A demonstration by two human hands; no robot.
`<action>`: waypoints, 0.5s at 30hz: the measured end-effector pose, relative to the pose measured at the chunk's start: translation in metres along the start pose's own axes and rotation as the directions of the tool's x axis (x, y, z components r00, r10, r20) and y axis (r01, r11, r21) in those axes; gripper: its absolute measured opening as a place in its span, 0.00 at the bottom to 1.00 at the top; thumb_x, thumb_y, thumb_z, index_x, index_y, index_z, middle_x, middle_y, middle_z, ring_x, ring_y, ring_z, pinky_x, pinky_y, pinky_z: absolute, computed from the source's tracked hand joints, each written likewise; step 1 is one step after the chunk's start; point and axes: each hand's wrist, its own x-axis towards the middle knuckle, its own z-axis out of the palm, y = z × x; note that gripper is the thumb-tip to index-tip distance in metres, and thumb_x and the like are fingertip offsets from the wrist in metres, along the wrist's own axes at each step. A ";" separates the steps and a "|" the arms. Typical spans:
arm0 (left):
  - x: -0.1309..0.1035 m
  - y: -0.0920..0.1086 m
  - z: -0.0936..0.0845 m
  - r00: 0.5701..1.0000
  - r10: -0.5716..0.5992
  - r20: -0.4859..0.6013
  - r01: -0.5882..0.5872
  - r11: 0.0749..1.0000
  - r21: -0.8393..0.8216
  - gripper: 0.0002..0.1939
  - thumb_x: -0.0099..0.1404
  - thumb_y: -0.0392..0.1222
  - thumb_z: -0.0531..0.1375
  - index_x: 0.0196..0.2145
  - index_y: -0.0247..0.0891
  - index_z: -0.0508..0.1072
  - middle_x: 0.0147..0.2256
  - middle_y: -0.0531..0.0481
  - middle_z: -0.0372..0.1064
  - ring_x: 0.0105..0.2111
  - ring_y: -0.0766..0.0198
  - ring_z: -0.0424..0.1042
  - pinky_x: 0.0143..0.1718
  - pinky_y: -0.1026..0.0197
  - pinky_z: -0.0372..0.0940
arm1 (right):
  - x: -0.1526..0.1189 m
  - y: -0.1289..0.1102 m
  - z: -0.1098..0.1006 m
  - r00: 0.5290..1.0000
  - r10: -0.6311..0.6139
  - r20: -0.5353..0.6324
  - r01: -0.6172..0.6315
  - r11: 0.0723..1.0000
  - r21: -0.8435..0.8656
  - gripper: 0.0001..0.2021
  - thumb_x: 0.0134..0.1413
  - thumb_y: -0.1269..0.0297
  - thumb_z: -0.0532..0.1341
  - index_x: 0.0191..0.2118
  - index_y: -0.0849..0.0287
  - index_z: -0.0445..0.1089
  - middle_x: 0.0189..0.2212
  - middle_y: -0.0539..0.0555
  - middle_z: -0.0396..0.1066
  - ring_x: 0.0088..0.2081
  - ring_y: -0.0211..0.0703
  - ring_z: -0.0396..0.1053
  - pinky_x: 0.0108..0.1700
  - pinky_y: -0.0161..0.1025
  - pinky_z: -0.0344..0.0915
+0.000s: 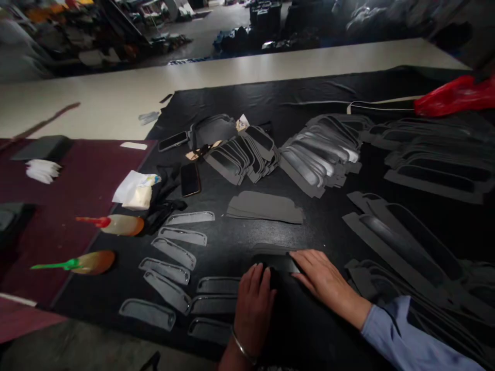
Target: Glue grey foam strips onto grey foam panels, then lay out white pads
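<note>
A dark, smooth, flat piece (280,264) lies in front of me on the black-covered table, over thin grey cut pieces whose edges show behind it. My left hand (255,293), with a bangle at the wrist, rests its fingers at the piece's left end. On the right end, my right hand (323,278) lies with its fingers stretched out. Left of my left hand are several small grey curved pieces (174,252) with shiny lines along their rims. A short stack of grey cut pieces (265,207) sits just beyond my hands.
Two squeeze bottles, one red-tipped (124,225) and one green-tipped (93,263), lie at left near a white crumpled wrapper (135,191). A phone (190,179) lies beyond them. Fanned stacks of grey panels (320,152) spread across the back and right. A red bag (456,97) is far right.
</note>
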 end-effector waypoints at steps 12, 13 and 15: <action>0.005 -0.010 0.026 0.985 -0.092 0.148 0.094 0.995 -0.011 0.25 0.56 0.30 0.57 0.53 0.32 0.61 0.52 0.38 0.64 0.52 0.50 0.63 0.48 0.47 0.67 | 0.005 0.011 0.018 0.999 0.027 0.034 -0.026 0.999 -0.020 0.16 0.58 0.62 0.54 0.51 0.58 0.63 0.42 0.59 0.69 0.43 0.49 0.66 0.45 0.47 0.67; 0.006 -0.010 0.026 0.984 -0.088 0.155 0.091 0.996 -0.011 0.25 0.56 0.30 0.57 0.53 0.33 0.61 0.52 0.38 0.64 0.52 0.50 0.63 0.48 0.47 0.67 | 0.004 0.011 0.018 0.999 0.031 0.031 -0.031 0.999 -0.017 0.16 0.58 0.62 0.54 0.51 0.58 0.63 0.42 0.59 0.68 0.43 0.49 0.66 0.45 0.47 0.67; 0.007 -0.010 0.027 0.982 -0.081 0.169 0.083 0.997 -0.006 0.25 0.56 0.30 0.57 0.53 0.32 0.62 0.53 0.38 0.63 0.52 0.51 0.62 0.48 0.48 0.67 | 0.003 0.012 0.019 0.999 0.037 0.027 -0.037 0.999 -0.017 0.15 0.58 0.62 0.54 0.51 0.57 0.63 0.41 0.58 0.68 0.43 0.49 0.66 0.44 0.46 0.67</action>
